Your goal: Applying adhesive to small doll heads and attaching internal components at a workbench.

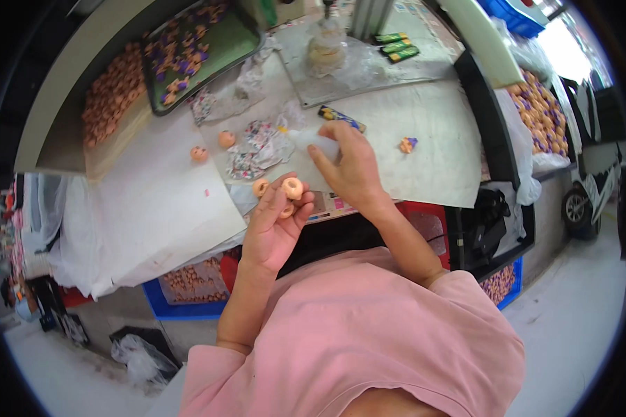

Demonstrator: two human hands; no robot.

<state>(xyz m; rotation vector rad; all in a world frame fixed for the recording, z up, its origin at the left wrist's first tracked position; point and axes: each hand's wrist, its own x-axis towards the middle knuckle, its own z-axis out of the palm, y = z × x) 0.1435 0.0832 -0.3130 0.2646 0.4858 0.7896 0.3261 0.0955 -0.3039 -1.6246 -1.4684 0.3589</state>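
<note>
My left hand (271, 240) is closed around several small peach-coloured hollow doll heads (293, 186), held up at the table's near edge; one shows its round hole. In my right hand (352, 163) is a translucent white squeeze bottle (311, 140) with a yellow tip, tilted so that the tip points left, apart from the heads. Beyond my left hand lies a crumpled flower-patterned cloth (261, 149). Two more doll heads, one nearer (199, 153) and one farther (227, 139), sit left of it. A small peach-and-purple doll piece (407, 144) lies to the right of my right hand.
A blue-and-yellow tube (342, 118) lies behind my right hand. At the back left, a dark tray (219, 78) holds purple-and-peach pieces beside a heap of heads (115, 94). Green-and-black packets (398, 47) lie at the back. A black bin wall (490, 115) borders the right.
</note>
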